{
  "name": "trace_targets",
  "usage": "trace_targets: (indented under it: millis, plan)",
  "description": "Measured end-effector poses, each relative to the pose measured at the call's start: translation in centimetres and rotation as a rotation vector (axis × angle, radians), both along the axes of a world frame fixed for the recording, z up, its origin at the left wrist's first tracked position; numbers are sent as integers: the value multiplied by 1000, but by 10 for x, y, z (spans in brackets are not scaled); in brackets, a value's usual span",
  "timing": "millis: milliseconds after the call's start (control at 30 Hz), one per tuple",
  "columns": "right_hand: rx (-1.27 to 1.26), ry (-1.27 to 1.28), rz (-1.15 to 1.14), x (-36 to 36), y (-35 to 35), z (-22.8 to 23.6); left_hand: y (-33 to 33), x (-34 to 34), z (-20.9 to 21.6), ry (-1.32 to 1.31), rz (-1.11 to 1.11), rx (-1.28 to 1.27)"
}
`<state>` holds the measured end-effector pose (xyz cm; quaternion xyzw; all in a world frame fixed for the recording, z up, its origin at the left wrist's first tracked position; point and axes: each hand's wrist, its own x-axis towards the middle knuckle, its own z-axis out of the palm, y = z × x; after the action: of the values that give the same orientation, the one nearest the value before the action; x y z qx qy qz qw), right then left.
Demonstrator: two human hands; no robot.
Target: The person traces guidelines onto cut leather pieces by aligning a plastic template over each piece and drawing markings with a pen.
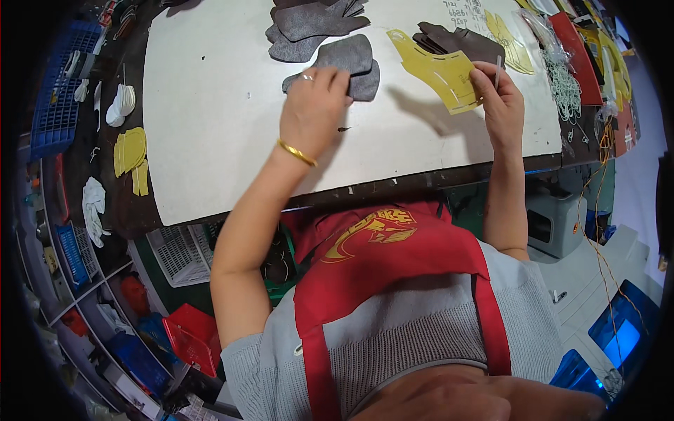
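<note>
My left hand (314,105) is over the white board, its fingers bent and closed at the lower edge of dark grey leather pieces (344,55). Two or more of these cut pieces overlap there; the fingertips are partly hidden. In my right hand (502,105), raised above the board, a yellow pattern template (439,70) with slots is pinched between thumb and fingers. A slim pale pen-like stick (498,67) stands up between the fingers of that same hand. Beyond my left hand lies a pile of more grey leather pieces (316,21).
The white board (232,140) covers most of the table. Brown leather pieces (467,43) and yellow templates (511,45) lie at the far right, near tangled pale cord (567,88). Along the left edge are yellow pieces (130,151), white oval pieces (123,102) and a white glove (93,210).
</note>
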<state>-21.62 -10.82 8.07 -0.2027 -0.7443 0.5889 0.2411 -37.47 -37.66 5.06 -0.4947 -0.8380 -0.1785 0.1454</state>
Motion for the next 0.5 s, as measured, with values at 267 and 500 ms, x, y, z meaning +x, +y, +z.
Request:
trace_targets:
  millis: [267, 500]
  plan:
    - [-55, 37, -57, 20, 12, -2, 6, -53, 6, 33, -16, -33]
    - [-87, 131, -34, 12, 12, -3, -1, -61, 8, -183, 20, -51]
